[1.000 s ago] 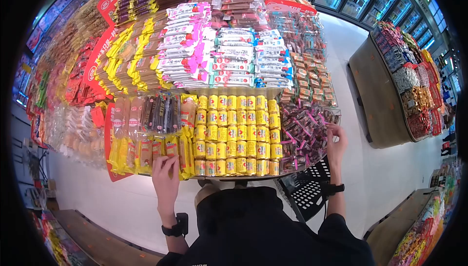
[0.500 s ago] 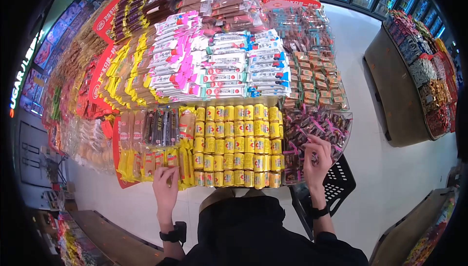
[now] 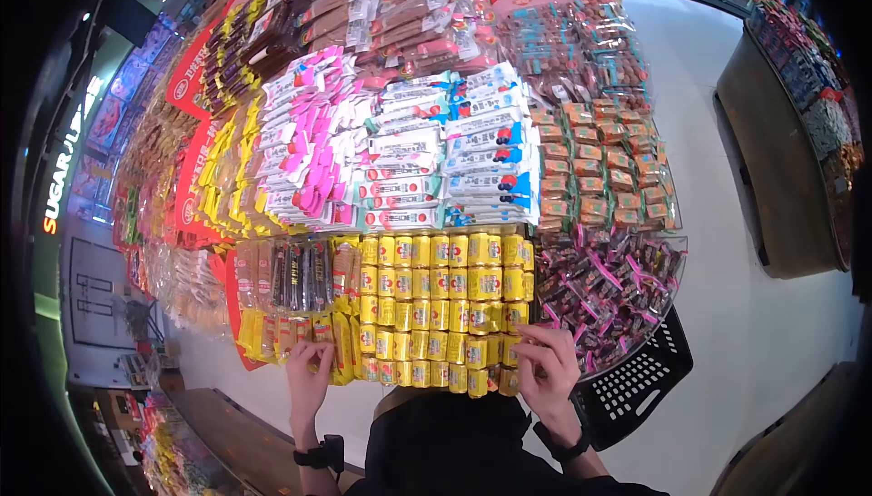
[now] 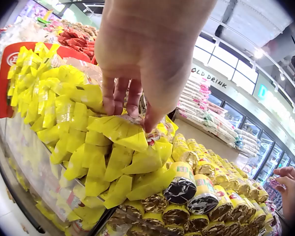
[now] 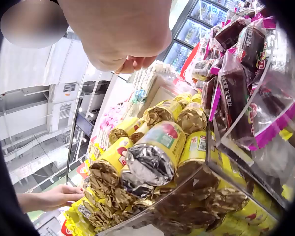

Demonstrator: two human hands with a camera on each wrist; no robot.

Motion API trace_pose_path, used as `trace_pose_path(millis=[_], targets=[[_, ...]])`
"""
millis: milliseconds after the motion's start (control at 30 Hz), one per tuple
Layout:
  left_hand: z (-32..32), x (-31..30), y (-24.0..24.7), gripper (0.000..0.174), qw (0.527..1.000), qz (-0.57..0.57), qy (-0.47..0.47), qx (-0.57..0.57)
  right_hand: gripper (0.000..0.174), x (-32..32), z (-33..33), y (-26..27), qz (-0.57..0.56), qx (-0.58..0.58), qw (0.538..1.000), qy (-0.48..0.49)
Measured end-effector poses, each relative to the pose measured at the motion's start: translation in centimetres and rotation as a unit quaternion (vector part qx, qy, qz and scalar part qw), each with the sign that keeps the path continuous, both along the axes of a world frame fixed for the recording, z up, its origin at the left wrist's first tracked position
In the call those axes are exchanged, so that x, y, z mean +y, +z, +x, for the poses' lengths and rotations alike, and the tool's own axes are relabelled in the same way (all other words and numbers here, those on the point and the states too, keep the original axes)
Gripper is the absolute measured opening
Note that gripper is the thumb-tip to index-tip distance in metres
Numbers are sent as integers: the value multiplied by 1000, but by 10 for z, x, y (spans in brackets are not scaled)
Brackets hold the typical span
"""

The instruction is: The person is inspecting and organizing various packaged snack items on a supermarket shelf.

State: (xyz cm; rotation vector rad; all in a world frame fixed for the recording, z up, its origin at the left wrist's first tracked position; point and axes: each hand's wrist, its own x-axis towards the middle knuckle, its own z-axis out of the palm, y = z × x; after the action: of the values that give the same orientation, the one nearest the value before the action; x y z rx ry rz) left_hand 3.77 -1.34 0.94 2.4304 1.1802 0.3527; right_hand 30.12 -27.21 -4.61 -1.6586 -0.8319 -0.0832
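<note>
My left hand (image 3: 310,376) is at the yellow-wrapped packets (image 3: 343,351) along the display's front edge. In the left wrist view, its fingers and thumb pinch the top of a yellow packet (image 4: 119,132). My right hand (image 3: 549,371) hovers by the right front corner of the stacked yellow cylinders (image 3: 440,312), fingers loosely bent and holding nothing. In the right wrist view, that hand (image 5: 123,34) is above the foil-bottomed cylinders (image 5: 155,152), apart from them. Dark candies with pink-edged wrappers (image 3: 607,292) lie to its right.
White, pink and blue sticks (image 3: 400,155) are heaped behind the cylinders, with orange-brown packets (image 3: 599,164) at the right. A black perforated basket (image 3: 640,378) stands below the display's right corner. Another display bin (image 3: 781,151) is across the aisle.
My right hand has moved left from the dark candies to the yellow cylinders. My left hand remains at the yellow packets. The head view has shifted, with the display appearing larger and lower.
</note>
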Motion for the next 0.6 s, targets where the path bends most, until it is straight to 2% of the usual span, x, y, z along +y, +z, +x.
trace_pose_path(millis=[200,433,600], targets=[[3,-5,-1,6,999,-11,29,-30,24,9,17,9,-8,-9,1000,-7],[7,-5,0,8,997,-14,51,-57,22,29,18,21,-26,-32,999,31],[1,-4,0,10,995,-41,61,-67,21,40,11,29,-33,-36,999,9]])
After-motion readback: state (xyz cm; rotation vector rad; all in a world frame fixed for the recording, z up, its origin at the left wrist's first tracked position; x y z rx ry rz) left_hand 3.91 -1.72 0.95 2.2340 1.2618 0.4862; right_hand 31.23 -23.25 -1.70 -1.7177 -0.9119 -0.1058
